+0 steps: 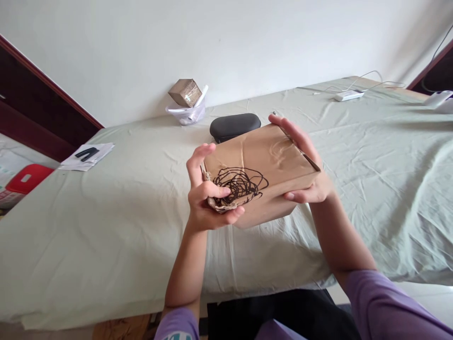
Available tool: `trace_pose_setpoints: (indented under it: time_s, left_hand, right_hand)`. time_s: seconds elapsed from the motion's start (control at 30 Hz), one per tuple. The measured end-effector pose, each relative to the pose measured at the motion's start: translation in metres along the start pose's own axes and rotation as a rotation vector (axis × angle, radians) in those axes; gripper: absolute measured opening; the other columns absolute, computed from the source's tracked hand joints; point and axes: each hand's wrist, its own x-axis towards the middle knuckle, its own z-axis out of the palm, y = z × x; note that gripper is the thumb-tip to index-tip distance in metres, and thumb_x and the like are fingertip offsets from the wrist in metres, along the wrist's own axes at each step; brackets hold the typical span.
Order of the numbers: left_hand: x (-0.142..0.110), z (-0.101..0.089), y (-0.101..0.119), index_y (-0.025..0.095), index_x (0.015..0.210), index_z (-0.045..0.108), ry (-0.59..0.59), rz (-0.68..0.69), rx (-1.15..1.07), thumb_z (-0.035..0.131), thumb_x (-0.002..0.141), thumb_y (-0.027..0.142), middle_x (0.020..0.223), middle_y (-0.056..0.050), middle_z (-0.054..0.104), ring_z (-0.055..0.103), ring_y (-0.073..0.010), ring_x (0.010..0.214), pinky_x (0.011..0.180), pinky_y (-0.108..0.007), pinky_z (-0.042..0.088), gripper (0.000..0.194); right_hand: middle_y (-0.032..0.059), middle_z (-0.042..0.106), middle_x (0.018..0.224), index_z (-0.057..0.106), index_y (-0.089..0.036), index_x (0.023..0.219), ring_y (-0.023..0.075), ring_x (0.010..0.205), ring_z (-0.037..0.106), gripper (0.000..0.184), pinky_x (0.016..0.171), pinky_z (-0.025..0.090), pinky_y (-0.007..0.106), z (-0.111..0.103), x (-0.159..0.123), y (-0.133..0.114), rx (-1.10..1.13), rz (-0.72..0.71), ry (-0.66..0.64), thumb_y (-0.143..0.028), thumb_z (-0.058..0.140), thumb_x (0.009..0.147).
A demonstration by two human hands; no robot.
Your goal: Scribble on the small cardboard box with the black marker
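Left hand (198, 204) and right hand (316, 186) clamp opposite ends of a brown cardboard box (262, 156), tilted above a pale green cloth (134, 226).
Holding seems the present step; any shift calls for gentle pressure at its crumpled, black-scribbled corner (221, 206).

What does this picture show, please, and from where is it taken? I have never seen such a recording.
There is no machine here: a person works bare-handed, and the one picture comes from a camera worn on the head, looking forward and down. The left hand and right hand grip opposite ends of a cardboard box with black scribbles. On the cloth-covered table lie a dark case, a white power strip, papers and a plastic tub with a smaller box on top.
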Motion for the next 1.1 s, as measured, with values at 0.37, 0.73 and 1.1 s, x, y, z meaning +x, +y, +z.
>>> trace_pose_setpoints:
  time_s: [0.37,0.73,1.1]
  left_hand:
    - [0.002,0.003,-0.001,0.034,0.110,0.051,0.067,0.023,-0.123,0.065,0.092,0.070,0.175,0.005,0.030,0.028,-0.0311,0.169,0.138,-0.069,0.030,0.042]
    - [-0.005,0.000,0.003,0.029,0.094,0.057,0.005,-0.089,0.002,0.054,0.093,0.078,0.174,0.006,0.029,0.026,-0.0404,0.170,0.131,-0.078,0.035,0.049]
    - [-0.014,-0.004,0.000,0.035,0.114,0.058,-0.029,-0.099,0.203,0.055,0.071,0.102,0.183,0.015,0.008,0.004,-0.0468,0.174,0.128,-0.081,0.038,0.080]
  right_hand:
    - [0.0040,0.030,0.182,0.013,-0.038,0.178,0.0507,0.168,0.025,0.149,0.133,0.026,0.078,0.005,0.002,0.003,0.019,-0.011,0.020,-0.099,0.069,0.054]
    - [0.0030,0.029,0.182,0.014,-0.039,0.177,0.0499,0.168,0.024,0.148,0.133,0.026,0.076,0.004,0.000,0.003,0.020,-0.040,0.014,-0.096,0.071,0.053]
    - [-0.0052,0.027,0.184,0.016,-0.054,0.172,0.0519,0.168,0.023,0.144,0.132,0.029,0.077,0.010,0.000,-0.001,0.014,-0.082,0.091,-0.092,0.077,0.047]
